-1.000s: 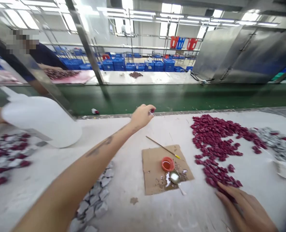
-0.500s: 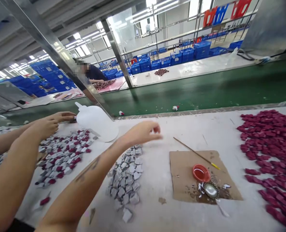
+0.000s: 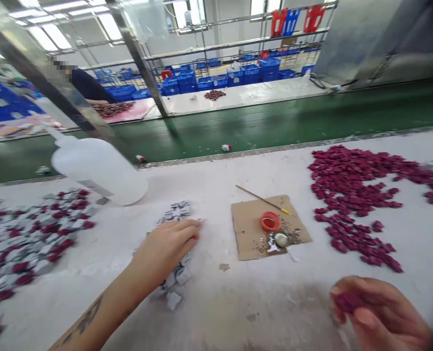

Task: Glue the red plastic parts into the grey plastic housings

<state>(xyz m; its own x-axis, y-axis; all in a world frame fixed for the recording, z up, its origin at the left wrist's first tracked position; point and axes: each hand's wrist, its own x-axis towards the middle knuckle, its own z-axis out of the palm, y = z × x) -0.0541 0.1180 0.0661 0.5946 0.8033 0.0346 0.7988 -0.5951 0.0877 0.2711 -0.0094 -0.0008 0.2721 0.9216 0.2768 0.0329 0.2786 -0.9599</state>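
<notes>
My left hand reaches over a strip of grey-white pieces, its fingers together and bent down; whether they pinch a piece is hidden. At the lower right, my right hand holds a dark red piece between thumb and fingers. A brown cardboard sheet lies between the hands, further back, bearing a small red cup, a round shiny lid-like dish and a thin yellow-tipped stick. A heap of dark red pieces is spread beyond my right hand.
A white plastic bottle leans at the left back, beside a pile of mixed grey and red pieces. A green belt runs behind the table. Across it, a person in dark clothes works near a slanted metal post.
The view has swung right. My left hand has come down onto the grey-white pieces. My right hand with a red piece now shows at the lower right. Another pair of arms at the left has left the view.
</notes>
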